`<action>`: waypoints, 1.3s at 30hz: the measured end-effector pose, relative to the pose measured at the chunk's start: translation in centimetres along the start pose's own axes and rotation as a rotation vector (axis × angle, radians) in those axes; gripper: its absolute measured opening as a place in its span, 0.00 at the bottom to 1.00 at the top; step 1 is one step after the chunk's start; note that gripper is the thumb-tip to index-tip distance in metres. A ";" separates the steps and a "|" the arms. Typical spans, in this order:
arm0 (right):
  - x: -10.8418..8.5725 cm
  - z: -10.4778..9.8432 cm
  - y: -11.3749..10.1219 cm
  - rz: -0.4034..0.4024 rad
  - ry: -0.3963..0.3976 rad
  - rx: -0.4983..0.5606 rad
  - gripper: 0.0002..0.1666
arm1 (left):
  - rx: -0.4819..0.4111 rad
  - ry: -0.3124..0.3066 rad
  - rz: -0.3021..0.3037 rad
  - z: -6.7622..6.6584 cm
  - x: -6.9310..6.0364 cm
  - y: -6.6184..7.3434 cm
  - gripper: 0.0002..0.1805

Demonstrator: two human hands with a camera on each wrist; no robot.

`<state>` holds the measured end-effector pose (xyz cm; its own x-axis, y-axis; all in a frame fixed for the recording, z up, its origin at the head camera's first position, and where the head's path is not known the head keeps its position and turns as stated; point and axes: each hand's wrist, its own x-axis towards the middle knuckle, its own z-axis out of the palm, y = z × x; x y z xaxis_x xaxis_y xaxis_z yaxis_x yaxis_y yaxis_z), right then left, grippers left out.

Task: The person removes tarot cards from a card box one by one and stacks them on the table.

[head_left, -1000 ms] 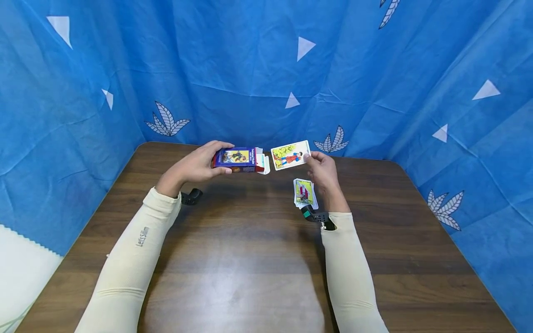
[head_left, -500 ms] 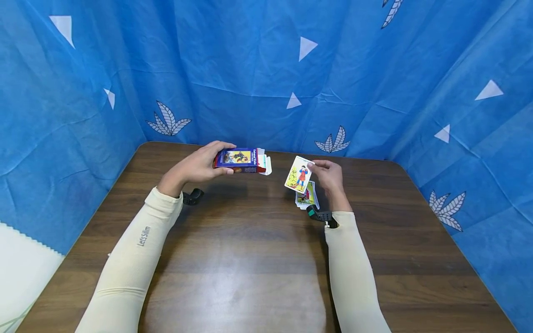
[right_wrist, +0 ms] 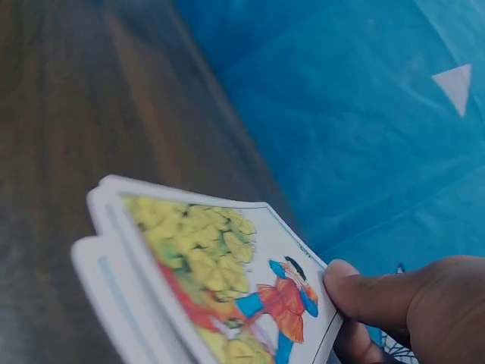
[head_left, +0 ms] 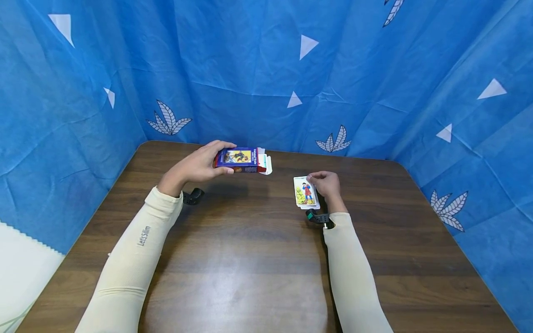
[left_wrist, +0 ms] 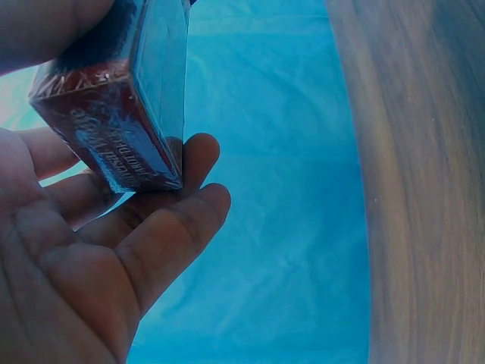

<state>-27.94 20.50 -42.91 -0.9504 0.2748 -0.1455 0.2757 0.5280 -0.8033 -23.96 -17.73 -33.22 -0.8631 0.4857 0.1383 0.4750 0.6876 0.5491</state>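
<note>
Both hands are gripping sth. R hand (head_left: pixel 326 185) pinches the card (head_left: pixel 305 192) at its far R corner, thumb on top; it's over the pile (right_wrist: pixel 121 303) on the table (head_left: pixel 233 259), can't tell if fully flat. Card's long axis runs approx. away from me, figure's head at far end. L hand (head_left: pixel 201 164) has thumb + fingers round the box (head_left: pixel 237 157), long axis L–R, open flap end pointing R, twd the card side.
</note>
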 end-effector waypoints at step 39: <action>-7.9 4.0 -9.8 -0.299 -0.334 0.184 0.25 | 0.006 0.015 0.033 0.2 -0.1 0.3 0.38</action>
<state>-23.71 9.95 -36.23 -0.9866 -0.1564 -0.0460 -0.0180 0.3852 -0.9227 -23.67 -17.47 -33.19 -0.8495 0.4999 0.1686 0.5041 0.6749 0.5390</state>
